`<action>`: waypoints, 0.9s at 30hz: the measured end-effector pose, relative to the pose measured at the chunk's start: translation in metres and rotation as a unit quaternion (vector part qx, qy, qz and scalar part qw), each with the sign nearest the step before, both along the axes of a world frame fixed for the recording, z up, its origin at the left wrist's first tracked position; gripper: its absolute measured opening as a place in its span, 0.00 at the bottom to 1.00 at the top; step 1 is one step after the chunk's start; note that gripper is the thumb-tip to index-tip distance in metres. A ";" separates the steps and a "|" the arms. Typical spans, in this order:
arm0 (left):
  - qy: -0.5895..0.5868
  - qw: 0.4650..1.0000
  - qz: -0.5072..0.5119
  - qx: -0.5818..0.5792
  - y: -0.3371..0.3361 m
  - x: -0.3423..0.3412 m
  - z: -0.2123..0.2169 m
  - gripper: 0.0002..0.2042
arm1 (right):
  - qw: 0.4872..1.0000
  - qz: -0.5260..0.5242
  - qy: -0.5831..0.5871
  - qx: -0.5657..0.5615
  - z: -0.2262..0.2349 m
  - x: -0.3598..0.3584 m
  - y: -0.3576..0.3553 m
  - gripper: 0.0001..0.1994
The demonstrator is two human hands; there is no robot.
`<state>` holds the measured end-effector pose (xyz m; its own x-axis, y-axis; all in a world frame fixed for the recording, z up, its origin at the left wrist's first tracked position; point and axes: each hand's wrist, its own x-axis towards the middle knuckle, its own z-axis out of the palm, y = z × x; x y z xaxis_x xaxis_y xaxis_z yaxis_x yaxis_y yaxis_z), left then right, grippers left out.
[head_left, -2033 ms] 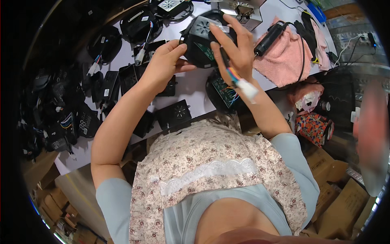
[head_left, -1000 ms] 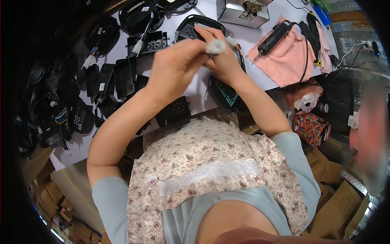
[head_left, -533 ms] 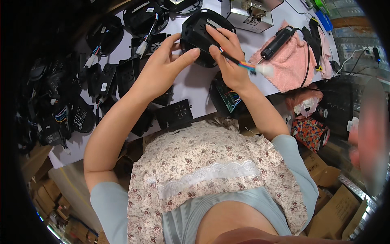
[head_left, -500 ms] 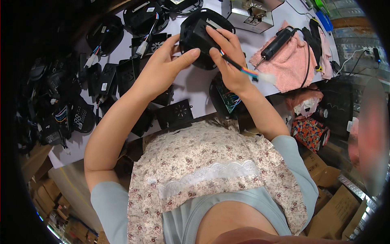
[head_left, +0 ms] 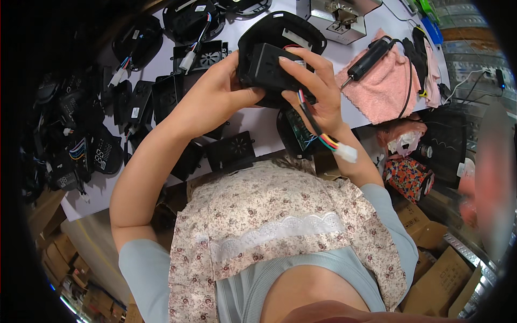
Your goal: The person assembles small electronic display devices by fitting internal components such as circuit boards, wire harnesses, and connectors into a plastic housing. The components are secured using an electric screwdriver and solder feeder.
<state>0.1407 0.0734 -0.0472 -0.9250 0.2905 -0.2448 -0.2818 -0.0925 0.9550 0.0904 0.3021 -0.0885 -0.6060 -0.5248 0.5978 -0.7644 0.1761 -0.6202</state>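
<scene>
A rounded black plastic housing (head_left: 258, 32) with a raised boxy black cover (head_left: 266, 67) is held tilted above the table. My left hand (head_left: 212, 97) grips its left side, with the thumb along the lower edge. My right hand (head_left: 321, 89) holds the right side, fingers lying over the boxy cover and the thumb underneath. A bundle of coloured wires hangs from the unit past my right palm and ends in a white plug connector (head_left: 346, 153). Below the unit, a black shell with a green circuit board (head_left: 299, 127) lies at the table's near edge, partly covered by my hand.
More black housings (head_left: 137, 43) with wires and loose black covers (head_left: 230, 152) crowd the left side. To the right, an electric screwdriver (head_left: 369, 60) rests on a pink cloth (head_left: 388, 97). A metal device (head_left: 339, 24) stands at the back. Cardboard boxes (head_left: 439, 280) sit below at right.
The housing has tipped in my hands, showing more of its boxy cover. The wires and white connector have swung downward, and my right fingers have shifted over the cover.
</scene>
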 end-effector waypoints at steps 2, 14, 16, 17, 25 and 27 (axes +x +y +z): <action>-0.002 1.000 -0.007 -0.003 -0.001 0.000 0.003 0.26 | 0.999 -0.021 0.019 0.017 -0.002 0.003 -0.002 0.29; 0.027 0.999 0.043 0.018 0.009 0.007 -0.006 0.21 | 0.996 -0.076 0.052 -0.008 -0.010 0.011 -0.017 0.31; 0.057 0.998 0.029 -0.018 0.009 0.005 -0.005 0.20 | 0.995 -0.089 0.049 -0.017 -0.005 0.015 -0.016 0.32; 0.047 0.998 0.034 -0.039 0.011 0.005 -0.004 0.19 | 0.993 -0.099 0.056 -0.019 -0.005 0.016 -0.016 0.33; 0.044 0.997 0.054 -0.011 0.008 0.011 0.003 0.20 | 0.989 -0.120 0.076 -0.031 0.002 0.023 -0.024 0.33; 0.059 0.995 0.076 -0.017 0.012 0.013 0.000 0.20 | 0.989 -0.121 0.083 -0.023 0.005 0.025 -0.025 0.32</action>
<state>0.1541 0.0850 -0.0475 -0.9805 0.1386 -0.1396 -0.1532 -0.0922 0.9839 0.1158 0.2770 -0.0839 -0.6017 -0.3457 0.7200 -0.7955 0.3407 -0.5011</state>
